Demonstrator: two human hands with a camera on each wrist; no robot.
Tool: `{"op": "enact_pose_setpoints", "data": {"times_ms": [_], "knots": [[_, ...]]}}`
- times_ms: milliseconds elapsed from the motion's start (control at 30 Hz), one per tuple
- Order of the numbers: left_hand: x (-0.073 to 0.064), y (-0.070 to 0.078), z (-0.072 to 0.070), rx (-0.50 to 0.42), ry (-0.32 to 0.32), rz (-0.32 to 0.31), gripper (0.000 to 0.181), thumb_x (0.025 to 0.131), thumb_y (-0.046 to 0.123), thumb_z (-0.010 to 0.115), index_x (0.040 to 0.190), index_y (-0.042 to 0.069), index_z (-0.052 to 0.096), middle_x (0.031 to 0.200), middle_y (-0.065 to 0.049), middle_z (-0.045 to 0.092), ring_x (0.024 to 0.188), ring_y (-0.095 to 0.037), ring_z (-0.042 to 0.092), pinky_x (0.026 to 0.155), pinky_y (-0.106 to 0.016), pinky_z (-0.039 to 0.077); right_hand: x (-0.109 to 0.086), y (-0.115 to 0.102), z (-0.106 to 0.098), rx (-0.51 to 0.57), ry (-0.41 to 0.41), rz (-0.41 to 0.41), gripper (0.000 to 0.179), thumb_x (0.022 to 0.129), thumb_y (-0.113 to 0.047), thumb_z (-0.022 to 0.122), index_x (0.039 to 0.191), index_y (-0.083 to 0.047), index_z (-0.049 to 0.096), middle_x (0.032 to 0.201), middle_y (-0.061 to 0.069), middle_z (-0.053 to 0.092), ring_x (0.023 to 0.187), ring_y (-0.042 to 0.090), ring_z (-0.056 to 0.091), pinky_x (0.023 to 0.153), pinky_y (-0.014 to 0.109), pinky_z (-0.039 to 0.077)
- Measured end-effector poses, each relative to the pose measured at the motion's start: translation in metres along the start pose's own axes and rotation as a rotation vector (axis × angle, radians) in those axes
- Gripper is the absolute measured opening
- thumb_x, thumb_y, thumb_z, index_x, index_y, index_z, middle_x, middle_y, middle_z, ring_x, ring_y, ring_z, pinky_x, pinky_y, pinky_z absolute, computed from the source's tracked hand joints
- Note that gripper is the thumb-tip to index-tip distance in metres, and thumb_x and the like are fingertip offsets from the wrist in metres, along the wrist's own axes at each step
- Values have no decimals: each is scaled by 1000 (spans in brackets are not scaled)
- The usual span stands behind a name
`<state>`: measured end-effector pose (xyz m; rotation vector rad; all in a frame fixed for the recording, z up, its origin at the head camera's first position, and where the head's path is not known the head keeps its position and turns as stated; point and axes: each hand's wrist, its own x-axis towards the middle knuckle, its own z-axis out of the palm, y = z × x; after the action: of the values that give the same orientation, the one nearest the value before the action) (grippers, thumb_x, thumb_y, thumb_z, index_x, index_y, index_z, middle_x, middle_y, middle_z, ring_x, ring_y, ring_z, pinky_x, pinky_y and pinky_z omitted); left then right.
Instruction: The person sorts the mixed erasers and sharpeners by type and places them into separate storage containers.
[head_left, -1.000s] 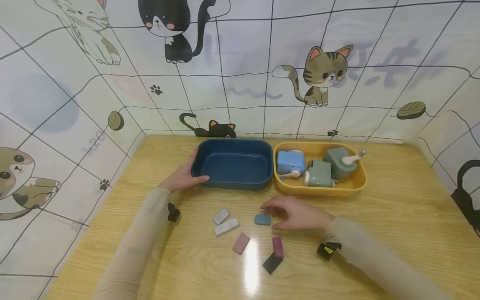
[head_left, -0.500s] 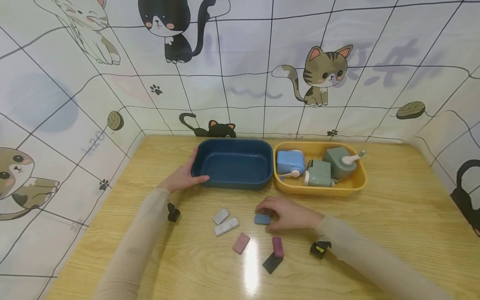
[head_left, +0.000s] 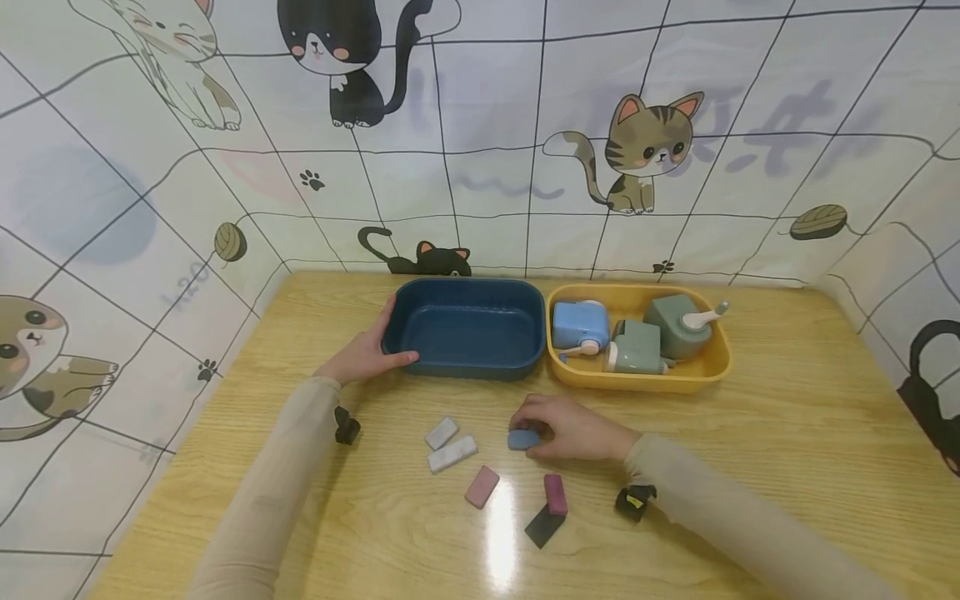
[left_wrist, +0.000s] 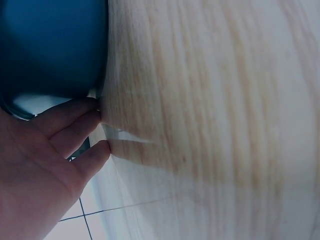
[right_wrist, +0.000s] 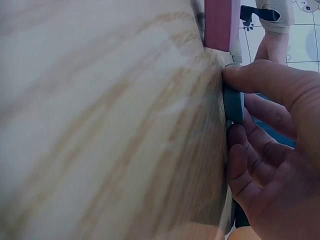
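My left hand [head_left: 367,352] rests against the left end of the dark blue tray [head_left: 471,372], thumb along its front rim. In the left wrist view its fingers lie fairly straight beside the tray's outer wall. With thumb and index finger, my right hand [head_left: 576,430] pinches a small blue block [head_left: 521,439] lying on the table; the right wrist view shows the block [right_wrist: 233,104] between them. Closer to me lie a purple block [head_left: 555,493], touching a flat black one [head_left: 544,527], and a pink block [head_left: 482,487]. Two whitish blocks [head_left: 453,454] lie farther left.
A yellow tray [head_left: 637,382] stands right of the blue one. It holds a blue crank-handled pencil sharpener [head_left: 581,323] and two green ones [head_left: 637,346]. Behind the wooden table [head_left: 780,400] hangs a cat-print cloth [head_left: 495,158].
My right hand has moved slightly left, and its thumb and finger have closed onto the blue block. The left hand and the trays stay in place.
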<state>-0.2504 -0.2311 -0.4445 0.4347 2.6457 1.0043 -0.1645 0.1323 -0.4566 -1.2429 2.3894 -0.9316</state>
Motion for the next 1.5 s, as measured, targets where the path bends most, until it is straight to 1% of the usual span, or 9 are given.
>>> {"op": "enact_pose_setpoints", "data": {"times_ms": [233, 400, 567, 767, 900, 1033, 1200, 1267, 1500], "knots": [[0, -1, 1, -8, 2, 2, 112, 84, 53, 69, 154, 27, -14, 159, -16, 2, 141, -42, 18, 110, -57, 21, 0, 2, 2, 13, -5, 1, 32, 80, -10, 75, 111, -12, 68, 102, -5, 58, 89, 9, 53, 78, 26, 47], [0, -1, 0, -2, 1, -2, 112, 84, 54, 69, 154, 26, -15, 159, -17, 3, 140, -43, 19, 109, -57, 21, 0, 2, 3, 21, -4, -10, 32, 80, -9, 75, 111, -12, 68, 102, -5, 58, 88, 9, 53, 77, 26, 47], [-1, 2, 0, -8, 3, -6, 112, 84, 52, 70, 154, 26, -14, 159, -17, 3, 140, -43, 20, 110, -57, 21, -1, 3, 2, 27, -7, -3, 31, 81, -9, 75, 111, -13, 68, 102, -5, 58, 89, 9, 51, 78, 26, 46], [0, 1, 0, 1, 4, -3, 113, 84, 53, 69, 154, 25, -14, 159, -18, 4, 139, -44, 21, 109, -57, 22, -1, 4, 1, 26, -10, 3, 32, 81, -10, 75, 113, -13, 68, 104, -7, 56, 91, 10, 51, 79, 27, 46], [0, 1, 0, 4, 4, -3, 113, 84, 54, 69, 154, 25, -14, 158, -20, 6, 139, -44, 22, 109, -57, 23, -1, 3, 0, 32, 1, 1, 33, 81, -10, 75, 114, -13, 68, 105, -5, 56, 93, 11, 51, 81, 28, 47], [-1, 2, 0, 2, 5, -3, 113, 84, 53, 70, 155, 25, -13, 158, -21, 7, 138, -44, 23, 109, -57, 23, -1, 0, -4, 11, 23, -3, 34, 81, -12, 76, 114, -14, 68, 106, -5, 58, 95, 13, 52, 82, 29, 47], [-1, 1, 0, 3, 7, -9, 112, 84, 54, 69, 154, 27, -14, 158, -21, 8, 139, -44, 22, 109, -57, 22, 0, -6, -13, 26, 35, 2, 34, 81, -10, 76, 115, -11, 68, 104, -4, 58, 89, 13, 54, 75, 27, 49], [-1, 1, 0, 7, 8, -9, 112, 84, 54, 69, 154, 28, -14, 158, -21, 8, 139, -44, 22, 109, -57, 23, 0, -7, -16, 43, 40, -13, 34, 81, -8, 76, 115, -9, 68, 102, -3, 58, 87, 14, 55, 72, 27, 50], [-2, 3, 0, 9, 11, -3, 112, 84, 53, 69, 155, 25, -13, 158, -21, 8, 138, -44, 23, 109, -57, 23, 1, -8, -23, 21, 64, -53, 34, 80, -5, 77, 113, -8, 69, 100, -3, 58, 86, 11, 56, 68, 25, 51]]}}
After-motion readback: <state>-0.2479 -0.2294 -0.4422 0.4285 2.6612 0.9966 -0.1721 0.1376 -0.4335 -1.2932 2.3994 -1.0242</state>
